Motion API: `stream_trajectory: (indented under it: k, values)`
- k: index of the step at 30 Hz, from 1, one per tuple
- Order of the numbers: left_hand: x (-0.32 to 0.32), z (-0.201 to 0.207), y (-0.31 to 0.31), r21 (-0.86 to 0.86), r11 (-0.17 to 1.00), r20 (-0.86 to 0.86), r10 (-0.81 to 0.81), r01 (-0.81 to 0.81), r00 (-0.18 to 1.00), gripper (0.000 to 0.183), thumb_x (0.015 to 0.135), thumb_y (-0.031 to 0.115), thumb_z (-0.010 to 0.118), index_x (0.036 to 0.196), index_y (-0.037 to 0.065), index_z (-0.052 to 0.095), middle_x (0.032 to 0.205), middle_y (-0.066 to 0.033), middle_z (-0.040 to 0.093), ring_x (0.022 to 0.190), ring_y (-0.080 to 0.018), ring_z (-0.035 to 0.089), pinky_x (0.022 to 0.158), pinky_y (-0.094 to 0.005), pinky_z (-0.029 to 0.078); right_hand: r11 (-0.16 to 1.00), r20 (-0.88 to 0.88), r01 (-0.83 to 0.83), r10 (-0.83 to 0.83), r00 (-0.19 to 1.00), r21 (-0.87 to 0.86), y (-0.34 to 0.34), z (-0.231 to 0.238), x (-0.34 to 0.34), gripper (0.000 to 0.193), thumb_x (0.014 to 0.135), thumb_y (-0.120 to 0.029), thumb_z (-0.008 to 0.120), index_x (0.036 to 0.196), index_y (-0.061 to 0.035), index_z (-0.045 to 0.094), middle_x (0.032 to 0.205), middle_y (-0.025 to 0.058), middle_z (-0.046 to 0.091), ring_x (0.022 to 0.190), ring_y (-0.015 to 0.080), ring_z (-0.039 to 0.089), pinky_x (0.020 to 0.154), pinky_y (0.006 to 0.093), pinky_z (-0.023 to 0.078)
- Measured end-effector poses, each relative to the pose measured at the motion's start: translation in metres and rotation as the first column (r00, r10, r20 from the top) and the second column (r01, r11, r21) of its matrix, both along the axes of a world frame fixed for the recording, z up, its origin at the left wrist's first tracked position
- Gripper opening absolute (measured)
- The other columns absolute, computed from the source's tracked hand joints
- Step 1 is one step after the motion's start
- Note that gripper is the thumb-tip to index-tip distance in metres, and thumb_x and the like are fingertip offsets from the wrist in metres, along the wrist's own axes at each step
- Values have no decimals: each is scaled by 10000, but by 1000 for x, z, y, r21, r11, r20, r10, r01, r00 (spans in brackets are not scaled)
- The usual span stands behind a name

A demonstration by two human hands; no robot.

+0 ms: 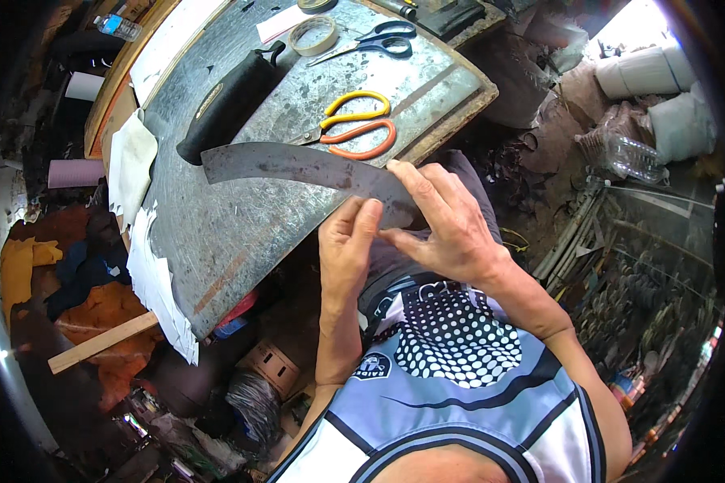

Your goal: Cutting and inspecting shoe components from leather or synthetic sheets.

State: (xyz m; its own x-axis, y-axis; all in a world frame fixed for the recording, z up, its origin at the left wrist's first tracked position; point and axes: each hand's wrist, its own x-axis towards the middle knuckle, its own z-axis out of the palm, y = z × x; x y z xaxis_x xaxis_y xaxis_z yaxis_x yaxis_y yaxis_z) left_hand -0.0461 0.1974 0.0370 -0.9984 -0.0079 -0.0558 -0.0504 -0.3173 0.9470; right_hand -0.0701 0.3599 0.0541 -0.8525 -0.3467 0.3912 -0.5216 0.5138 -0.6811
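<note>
A long, curved, flat dark-grey blade [282, 165], blotched like worn metal, reaches leftward over the worktable; its wide near end is partly behind my fingers. With thumb and bent fingers, my left hand [346, 241] pinches its lower edge. My right hand [447, 221] is closed around the wide end, fingers on the upper edge and thumb below. Beyond the blade lies a black sheath-like case [229, 105] with a loop at its top. Scissors with one yellow and one orange handle [358, 129] rest just above the blade.
On the metal-topped table [217, 217] are dark-handled scissors [383, 40] and a tape roll [313, 36]. White sheet scraps [157, 274] hang over its left edge. A wooden slat [105, 342] and leather pieces lie lower left. Plastic bags and a clear bottle [635, 158] are at right.
</note>
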Motion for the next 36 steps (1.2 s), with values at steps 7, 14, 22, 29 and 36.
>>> stream_trajectory:
  k: [7,14,22,29,36]
  values:
    - [-1,6,0,-182,982,47,-37,44,998,166,934,104,567,920,-34,659,806,-27,646,698,-50,553,624,-194,444,999,-6,-33,33,999,1,-6,-9,-7,722,661,-140,763,1297,-21,445,1000,152,526,885,321,531,776,395,441]
    - [-3,1,-4,-248,969,53,-3,16,999,210,929,104,574,756,-10,608,711,10,582,637,-25,466,555,-189,371,999,17,-42,42,999,-10,-10,-8,-9,707,646,-98,753,1282,-22,453,944,142,527,808,328,526,722,395,446]
    - [-2,3,0,-245,969,25,13,-7,1000,247,922,119,584,696,22,571,652,35,525,598,-24,414,525,-201,322,999,10,-47,47,999,-27,-9,-9,-9,701,644,-86,754,1274,-12,455,913,137,526,803,319,531,728,388,446]
    - [-5,9,1,-236,971,35,34,-25,999,305,919,112,592,636,57,492,633,68,453,583,-12,344,499,-193,280,997,8,-71,71,997,-26,-9,-7,-14,707,647,-94,758,1276,5,450,924,139,527,823,314,527,747,393,439]
    - [-5,8,-2,-173,984,117,73,-52,990,223,916,114,599,720,8,594,689,37,557,618,-11,445,532,-192,355,994,-46,-108,108,993,12,-4,-2,-13,732,667,-131,769,1298,15,428,938,128,526,858,289,537,781,379,422]
